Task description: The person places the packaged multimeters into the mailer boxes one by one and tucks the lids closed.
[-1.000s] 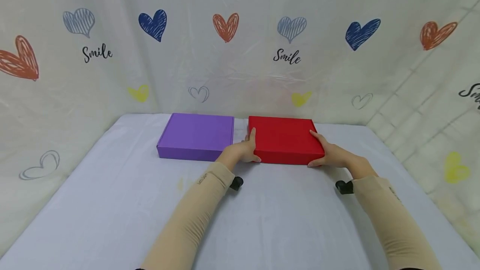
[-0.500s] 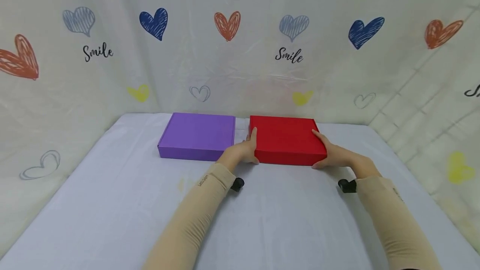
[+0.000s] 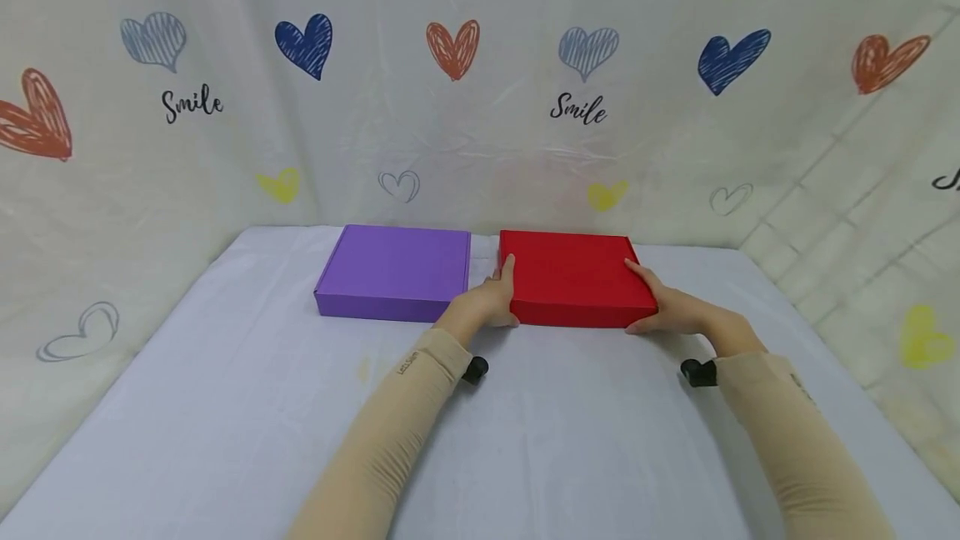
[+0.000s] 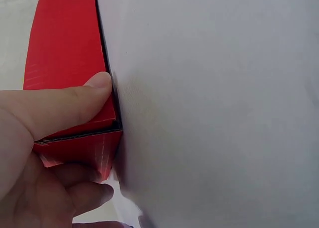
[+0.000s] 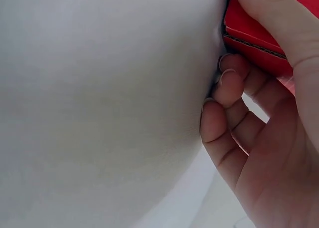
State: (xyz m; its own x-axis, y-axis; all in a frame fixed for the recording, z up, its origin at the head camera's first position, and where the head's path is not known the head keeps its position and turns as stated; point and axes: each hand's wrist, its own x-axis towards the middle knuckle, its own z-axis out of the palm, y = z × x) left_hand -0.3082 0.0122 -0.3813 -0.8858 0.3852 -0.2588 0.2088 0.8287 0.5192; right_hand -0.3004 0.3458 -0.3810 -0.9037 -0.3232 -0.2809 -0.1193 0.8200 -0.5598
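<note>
A closed red cardboard box (image 3: 570, 277) lies flat toward the back of the table in the head view. My left hand (image 3: 483, 302) holds its front left corner, and my right hand (image 3: 671, 307) holds the front right one. In the left wrist view, my left thumb presses the red box's front face (image 4: 67, 43) while the fingers curl beside its short side. From the right wrist, my right hand (image 5: 279, 123) shows its thumb over the red box (image 5: 251, 26) and bent fingers at the side, fingertips low against the cloth. The far edges of the box are out of the wrist views.
A closed purple box (image 3: 397, 265) lies left of the red one, a narrow gap between them. White cloth covers the table (image 3: 570, 440). Behind the boxes hangs a pale sheet (image 3: 510, 140) printed with hearts and "Smile". A black wrist camera (image 3: 699, 372) sits under the right cuff.
The head view has shifted very slightly. Both hands keep their hold on the red box, which stays almost where it was beside the purple one.
</note>
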